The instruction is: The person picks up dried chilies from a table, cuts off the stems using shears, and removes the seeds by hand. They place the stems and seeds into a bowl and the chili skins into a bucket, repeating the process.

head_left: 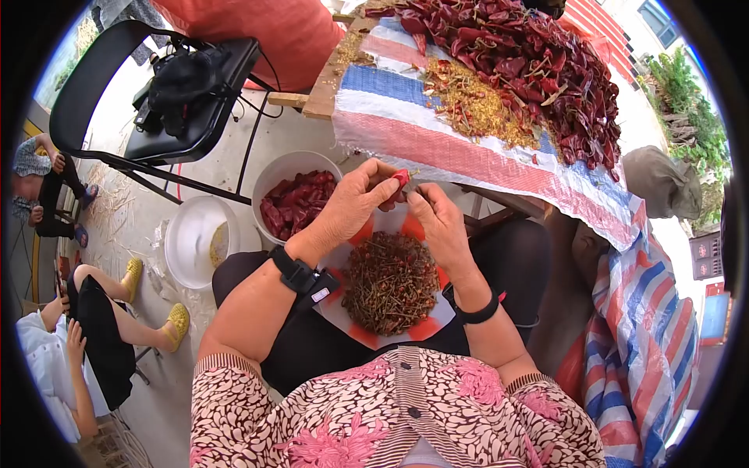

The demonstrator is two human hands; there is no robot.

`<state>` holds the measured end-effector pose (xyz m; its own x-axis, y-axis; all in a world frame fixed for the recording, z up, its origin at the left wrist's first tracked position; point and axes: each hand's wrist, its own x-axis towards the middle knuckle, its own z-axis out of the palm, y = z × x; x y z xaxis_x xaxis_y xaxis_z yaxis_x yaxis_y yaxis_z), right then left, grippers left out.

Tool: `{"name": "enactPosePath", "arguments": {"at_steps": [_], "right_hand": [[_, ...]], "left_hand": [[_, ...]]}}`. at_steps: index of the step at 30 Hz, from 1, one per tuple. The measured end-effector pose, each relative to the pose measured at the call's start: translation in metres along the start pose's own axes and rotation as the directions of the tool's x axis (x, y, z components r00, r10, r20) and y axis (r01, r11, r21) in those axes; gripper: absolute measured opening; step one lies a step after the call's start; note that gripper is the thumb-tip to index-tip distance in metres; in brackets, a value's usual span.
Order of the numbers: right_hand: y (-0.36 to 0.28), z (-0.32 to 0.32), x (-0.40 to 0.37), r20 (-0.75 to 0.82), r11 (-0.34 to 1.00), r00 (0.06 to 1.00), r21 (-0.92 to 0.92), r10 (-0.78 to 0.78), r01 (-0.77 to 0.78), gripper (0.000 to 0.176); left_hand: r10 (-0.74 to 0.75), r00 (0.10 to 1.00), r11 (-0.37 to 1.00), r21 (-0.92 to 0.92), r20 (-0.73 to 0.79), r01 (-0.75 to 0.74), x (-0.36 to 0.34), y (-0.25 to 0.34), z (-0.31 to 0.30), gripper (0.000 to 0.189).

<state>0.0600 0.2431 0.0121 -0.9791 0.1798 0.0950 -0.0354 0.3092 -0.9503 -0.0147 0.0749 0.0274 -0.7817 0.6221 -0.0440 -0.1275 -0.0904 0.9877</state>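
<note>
Left hand (355,207) and right hand (438,218) meet over the lap, in front of the near edge of the table. Between its thumb and bent fingers, the left grips a red dried chili (401,178), its pale stem end tipped up and away. Close by on the right, the other hand's thumb and forefinger come together in a pinch; whether they hold anything cannot be told. Work on this one pod's stem appears to be the step in hand; the next move probably calls for a steady hold on the pod and a fine, light pinch, since the skin looks thin and likely brittle.

Below, a red-and-white container (427,329) carries a tangled heap of thin, brown, twiggy stems (390,285). Just left, a smooth white tub (290,158) holds wrinkled dark-red pods (300,204). Far right, glossy, crumpled chilies (538,58) lie beside grainy yellow seeds (484,105) on a striped woven plastic sheet (374,131).
</note>
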Motion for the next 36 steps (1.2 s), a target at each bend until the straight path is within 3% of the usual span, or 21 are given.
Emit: {"name": "enactPosePath", "arguments": {"at_steps": [6, 9, 18, 21, 26, 28, 30, 33, 36], "right_hand": [[-0.004, -0.002, -0.001, 0.044, 0.992, 0.996, 0.097, 0.073, -0.077, 0.038], [0.009, 0.002, 0.002, -0.019, 0.994, 0.999, 0.092, -0.048, 0.05, 0.038], [-0.007, -0.001, -0.003, 0.079, 0.995, 0.995, -0.086, 0.067, -0.06, 0.033], [0.006, 0.002, 0.001, 0.144, 0.999, 0.989, 0.046, -0.012, 0.005, 0.031], [-0.001, 0.005, -0.001, 0.295, 0.923, 0.95, 0.33, 0.099, -0.199, 0.027], [-0.006, 0.0, 0.0, 0.425, 0.82, 0.89, 0.442, 0.165, -0.363, 0.027], [-0.008, -0.01, 0.0, 0.604, 0.61, 0.77, 0.537, 0.204, -0.582, 0.027], [-0.013, -0.005, -0.004, 0.632, 0.464, 0.752, 0.617, 0.188, -0.635, 0.03], [-0.01, -0.004, -0.006, 0.716, 0.227, 0.694, 0.665, 0.08, -0.712, 0.032]], "left_hand": [[-0.018, 0.998, 1.0, 0.02, 0.056, 0.017, -0.001, 0.0, 0.0, 0.022], [-0.027, 0.998, 0.998, 0.059, 0.05, 0.024, -0.003, -0.001, 0.001, 0.021], [0.005, 1.0, 0.984, 0.178, 0.012, -0.007, -0.007, -0.005, -0.002, 0.013], [0.055, 0.998, 0.959, 0.278, 0.011, -0.055, -0.01, -0.006, -0.004, 0.012], [0.134, 0.991, 0.925, 0.357, 0.008, -0.128, -0.013, -0.01, -0.004, 0.01], [0.13, 0.991, 0.931, 0.341, 0.021, -0.129, -0.012, -0.013, -0.008, 0.01], [0.142, 0.988, 0.954, 0.258, 0.056, -0.152, -0.013, -0.011, -0.011, 0.01], [0.137, 0.988, 0.974, 0.17, 0.072, -0.148, -0.016, 0.001, -0.009, 0.011], [0.101, 0.99, 0.995, -0.001, 0.097, -0.101, -0.016, -0.001, -0.012, 0.012]]}}
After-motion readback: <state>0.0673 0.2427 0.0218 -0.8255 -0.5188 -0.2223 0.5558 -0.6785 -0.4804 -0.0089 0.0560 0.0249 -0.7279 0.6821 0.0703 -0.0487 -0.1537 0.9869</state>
